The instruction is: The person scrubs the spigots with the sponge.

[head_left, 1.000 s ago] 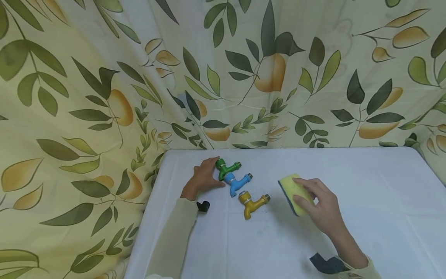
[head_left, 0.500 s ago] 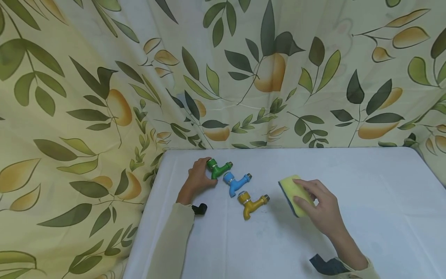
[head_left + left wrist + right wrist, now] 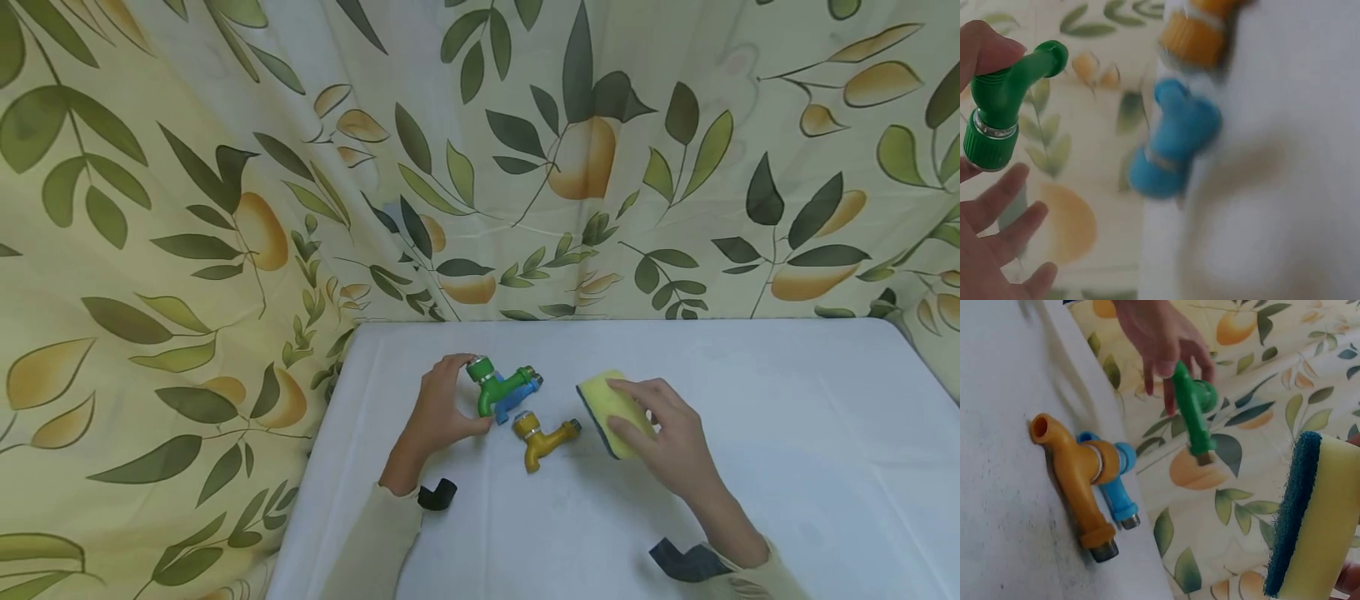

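My left hand pinches a green plastic tap between thumb and fingertips, lifted above the table. In the left wrist view the thumb presses on the body of the green tap, its knob end down by the fingers. Partly behind it in the head view lies a blue tap; a yellow tap lies nearer on the table. My right hand grips a yellow sponge with a dark blue scouring side. The sponge is held to the right of the yellow tap, apart from it.
A white-covered table lies beneath the hands. A curtain printed with leaves and fruit hangs behind it and along its left side. Black straps show at both wrists.
The green tap was beside the blue tap, moved left away from it, then rose and came back right, now covering part of it. My right hand and sponge have shifted slightly left.
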`<state>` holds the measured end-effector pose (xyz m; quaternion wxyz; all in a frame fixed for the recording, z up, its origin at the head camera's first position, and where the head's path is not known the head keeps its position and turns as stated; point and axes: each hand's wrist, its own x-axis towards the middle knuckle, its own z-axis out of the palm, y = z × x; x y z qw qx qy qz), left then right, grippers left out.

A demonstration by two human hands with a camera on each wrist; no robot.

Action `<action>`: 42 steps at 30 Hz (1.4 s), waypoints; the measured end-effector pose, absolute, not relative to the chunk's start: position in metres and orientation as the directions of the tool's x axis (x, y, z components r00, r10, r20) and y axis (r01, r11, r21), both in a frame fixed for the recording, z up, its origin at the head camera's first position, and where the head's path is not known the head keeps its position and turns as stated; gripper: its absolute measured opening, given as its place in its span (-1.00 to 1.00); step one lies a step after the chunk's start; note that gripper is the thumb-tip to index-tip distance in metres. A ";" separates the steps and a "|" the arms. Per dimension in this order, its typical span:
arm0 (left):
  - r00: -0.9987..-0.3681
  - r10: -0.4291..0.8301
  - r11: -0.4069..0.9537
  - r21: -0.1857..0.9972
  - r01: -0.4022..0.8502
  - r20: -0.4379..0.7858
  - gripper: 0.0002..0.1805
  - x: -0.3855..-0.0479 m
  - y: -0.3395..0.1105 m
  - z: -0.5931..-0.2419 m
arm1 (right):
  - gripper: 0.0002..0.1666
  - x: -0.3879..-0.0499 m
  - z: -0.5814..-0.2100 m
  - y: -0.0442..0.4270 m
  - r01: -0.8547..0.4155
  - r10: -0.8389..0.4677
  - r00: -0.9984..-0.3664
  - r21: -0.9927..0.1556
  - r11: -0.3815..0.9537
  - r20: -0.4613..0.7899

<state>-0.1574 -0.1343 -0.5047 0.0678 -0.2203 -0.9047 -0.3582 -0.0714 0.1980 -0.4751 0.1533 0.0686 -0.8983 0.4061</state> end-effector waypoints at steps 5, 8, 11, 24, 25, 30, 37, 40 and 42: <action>-0.824 0.425 0.575 0.590 0.566 0.376 0.02 -0.131 -0.110 -0.489 | -0.44 -0.072 -0.478 0.182 -0.241 0.020 -0.940 -0.708 0.664 0.339; -0.795 0.437 0.566 0.557 0.607 0.421 0.03 -0.119 -0.097 -0.482 | -0.42 -0.070 -0.478 0.171 -0.247 0.071 -0.918 -0.702 0.669 0.391; -0.769 0.445 0.585 0.501 0.638 0.459 0.04 -0.113 -0.087 -0.478 | -0.42 -0.067 -0.477 0.162 -0.307 0.065 -0.870 -0.639 0.705 0.489; -0.616 0.483 0.621 0.253 0.742 0.622 0.01 -0.105 -0.063 -0.473 | -0.47 -0.061 -0.467 0.160 -0.511 -0.115 -0.725 -0.419 0.751 0.679; -0.616 0.485 0.620 0.253 0.743 0.620 0.00 -0.104 -0.062 -0.473 | -0.48 -0.060 -0.466 0.159 -0.526 -0.131 -0.715 -0.406 0.747 0.687; -0.606 0.496 0.616 0.240 0.751 0.622 0.00 -0.105 -0.057 -0.472 | -0.50 -0.063 -0.459 0.160 -0.506 -0.086 -0.693 -0.398 0.765 0.716; -0.597 0.501 0.615 0.228 0.755 0.626 -0.01 -0.104 -0.058 -0.471 | -0.51 -0.064 -0.452 0.163 -0.558 -0.158 -0.690 -0.380 0.738 0.706; -0.597 0.511 0.610 0.229 0.759 0.618 -0.02 -0.104 -0.059 -0.469 | -0.49 -0.065 -0.450 0.165 -0.601 -0.201 -0.675 -0.372 0.707 0.710; -0.597 0.516 0.599 0.239 0.764 0.614 -0.03 -0.105 -0.060 -0.467 | -0.50 -0.065 -0.449 0.167 -0.655 -0.273 -0.654 -0.349 0.670 0.705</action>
